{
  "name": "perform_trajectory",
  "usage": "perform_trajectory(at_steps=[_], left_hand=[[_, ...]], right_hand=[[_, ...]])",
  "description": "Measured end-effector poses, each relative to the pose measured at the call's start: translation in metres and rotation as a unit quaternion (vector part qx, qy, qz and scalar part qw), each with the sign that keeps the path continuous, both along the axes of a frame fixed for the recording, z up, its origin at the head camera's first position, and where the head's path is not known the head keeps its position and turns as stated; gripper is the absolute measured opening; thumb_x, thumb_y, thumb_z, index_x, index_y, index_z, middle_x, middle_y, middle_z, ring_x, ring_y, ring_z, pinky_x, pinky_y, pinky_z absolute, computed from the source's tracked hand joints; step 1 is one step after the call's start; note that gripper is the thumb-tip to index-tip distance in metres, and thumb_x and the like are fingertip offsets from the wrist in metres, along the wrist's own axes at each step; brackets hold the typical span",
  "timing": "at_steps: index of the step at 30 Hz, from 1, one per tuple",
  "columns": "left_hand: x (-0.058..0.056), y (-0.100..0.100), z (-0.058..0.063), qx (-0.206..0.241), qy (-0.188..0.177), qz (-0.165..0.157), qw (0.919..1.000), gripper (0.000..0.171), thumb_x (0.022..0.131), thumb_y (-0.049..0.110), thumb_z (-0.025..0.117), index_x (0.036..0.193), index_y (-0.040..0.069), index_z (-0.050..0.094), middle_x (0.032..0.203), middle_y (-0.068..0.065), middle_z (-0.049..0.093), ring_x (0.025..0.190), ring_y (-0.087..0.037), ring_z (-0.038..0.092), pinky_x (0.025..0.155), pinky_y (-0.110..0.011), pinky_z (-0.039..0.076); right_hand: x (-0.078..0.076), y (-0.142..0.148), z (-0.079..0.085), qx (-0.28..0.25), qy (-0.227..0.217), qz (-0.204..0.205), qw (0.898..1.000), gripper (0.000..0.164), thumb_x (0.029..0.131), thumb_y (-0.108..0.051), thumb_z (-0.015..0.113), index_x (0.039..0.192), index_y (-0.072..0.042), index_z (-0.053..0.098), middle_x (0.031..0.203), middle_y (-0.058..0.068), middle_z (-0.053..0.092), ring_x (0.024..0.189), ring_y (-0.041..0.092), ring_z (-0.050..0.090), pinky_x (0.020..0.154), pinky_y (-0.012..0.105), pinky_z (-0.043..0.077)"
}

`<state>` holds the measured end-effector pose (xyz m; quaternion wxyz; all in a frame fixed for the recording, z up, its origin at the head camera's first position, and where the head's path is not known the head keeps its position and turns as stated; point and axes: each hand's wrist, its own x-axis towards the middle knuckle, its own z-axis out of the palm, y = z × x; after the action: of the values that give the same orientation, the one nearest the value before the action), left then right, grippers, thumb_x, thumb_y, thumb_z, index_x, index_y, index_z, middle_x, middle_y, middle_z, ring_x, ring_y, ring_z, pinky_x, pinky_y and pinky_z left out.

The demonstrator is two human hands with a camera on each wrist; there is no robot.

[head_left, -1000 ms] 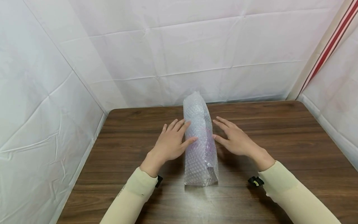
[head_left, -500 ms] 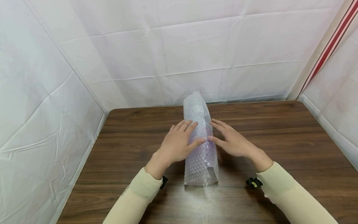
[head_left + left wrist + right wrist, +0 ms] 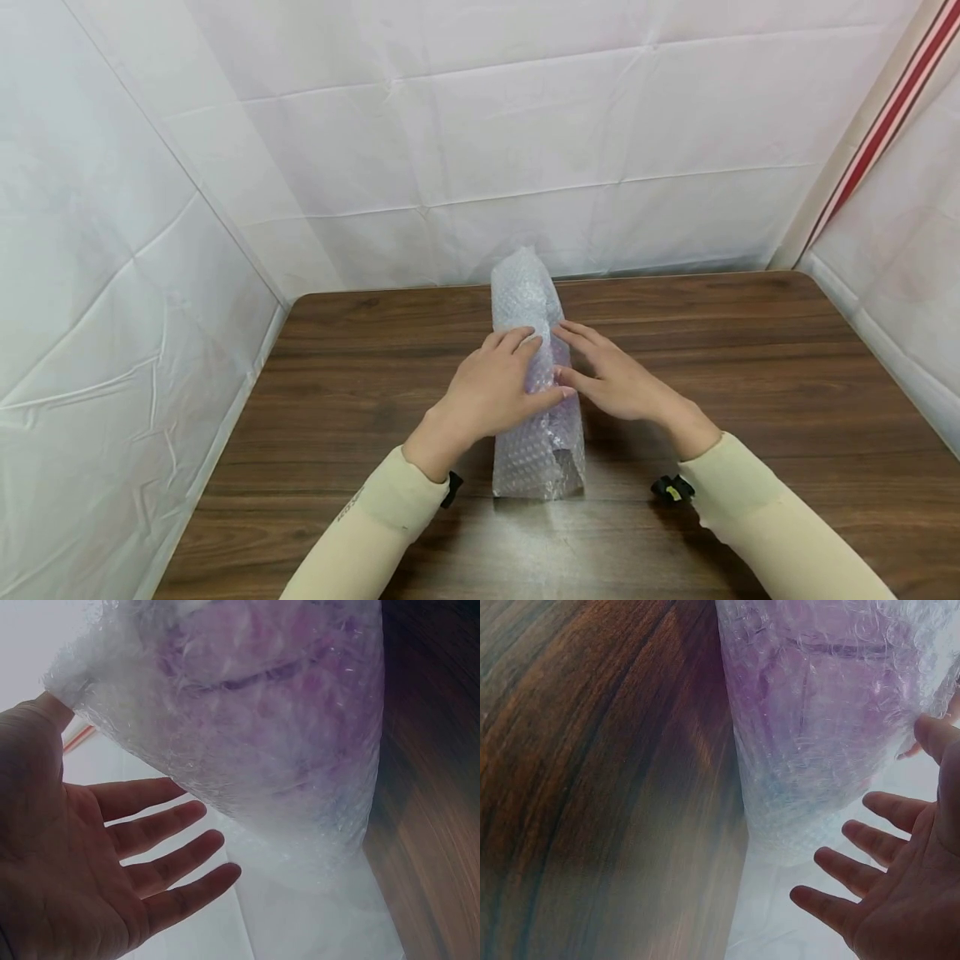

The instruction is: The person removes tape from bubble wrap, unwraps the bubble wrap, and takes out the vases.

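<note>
A bubble-wrapped bundle (image 3: 521,292) with something purple showing through lies lengthwise on the table, its far end near the back edge. My left hand (image 3: 491,387) reaches over its left side and top, fingers spread and nearly straight. On the right side, my right hand (image 3: 622,379) is at the wrap with thumb and fingers extended. In the left wrist view the bubble wrap (image 3: 277,735) rises above the left fingers, and the thumb tip is hidden behind it. From the right wrist, the right thumb (image 3: 934,736) appears at the edge of the wrap (image 3: 825,712), with the other fingers apart from it.
The brown wood-grain table (image 3: 360,375) has rounded back corners. White cloth walls (image 3: 480,142) stand behind it and on both sides. A red-striped strip (image 3: 885,142) runs down the right back corner.
My left hand has moved right across the top of the bundle. The right hand has come slightly left onto its right side. The bundle itself stays in place.
</note>
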<state>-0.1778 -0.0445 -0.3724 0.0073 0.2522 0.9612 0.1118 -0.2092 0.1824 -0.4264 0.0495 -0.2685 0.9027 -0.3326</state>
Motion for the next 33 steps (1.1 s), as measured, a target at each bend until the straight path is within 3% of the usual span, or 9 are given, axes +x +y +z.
perform_trajectory(at_steps=[7, 15, 25, 33], left_hand=[[0.001, 0.003, 0.002, -0.017, 0.004, 0.000, 0.9998, 0.074, 0.098, 0.061, 0.058, 0.152, 0.010, 0.053, 0.156, -0.004, 0.050, 0.142, -0.028, 0.048, 0.110, -0.045, 0.052], [0.002, 0.003, 0.001, -0.013, 0.010, -0.003, 0.9999, 0.057, 0.102, 0.040, 0.056, 0.149, 0.007, 0.056, 0.152, -0.004, 0.053, 0.135, -0.029, 0.052, 0.106, -0.041, 0.054], [0.001, 0.011, 0.003, -0.004, 0.015, 0.019, 0.9997, 0.047, 0.104, 0.033, 0.053, 0.141, 0.006, 0.064, 0.147, -0.005, 0.058, 0.130, -0.030, 0.055, 0.103, -0.040, 0.055], [-0.002, 0.015, 0.004, -0.018, 0.038, 0.028, 0.9987, 0.038, 0.104, 0.025, 0.061, 0.134, 0.004, 0.069, 0.139, -0.007, 0.064, 0.121, -0.028, 0.062, 0.102, -0.035, 0.056]], right_hand=[[-0.001, -0.001, 0.000, -0.009, -0.004, 0.010, 1.000, 0.068, 0.108, -0.038, 0.055, 0.165, -0.012, 0.028, 0.172, 0.015, 0.021, 0.157, 0.042, 0.023, 0.120, 0.068, 0.029], [-0.001, -0.006, 0.001, -0.019, -0.011, 0.001, 1.000, 0.067, 0.108, -0.038, 0.055, 0.164, -0.011, 0.031, 0.171, 0.013, 0.024, 0.156, 0.040, 0.026, 0.120, 0.065, 0.032], [0.000, -0.012, 0.005, -0.024, 0.000, -0.016, 1.000, 0.065, 0.106, -0.036, 0.059, 0.160, -0.006, 0.038, 0.167, 0.015, 0.031, 0.153, 0.039, 0.033, 0.116, 0.063, 0.039], [0.000, -0.018, 0.004, -0.031, 0.015, -0.036, 0.999, 0.062, 0.105, -0.033, 0.063, 0.157, -0.005, 0.043, 0.160, 0.016, 0.040, 0.145, 0.038, 0.041, 0.107, 0.058, 0.048]])
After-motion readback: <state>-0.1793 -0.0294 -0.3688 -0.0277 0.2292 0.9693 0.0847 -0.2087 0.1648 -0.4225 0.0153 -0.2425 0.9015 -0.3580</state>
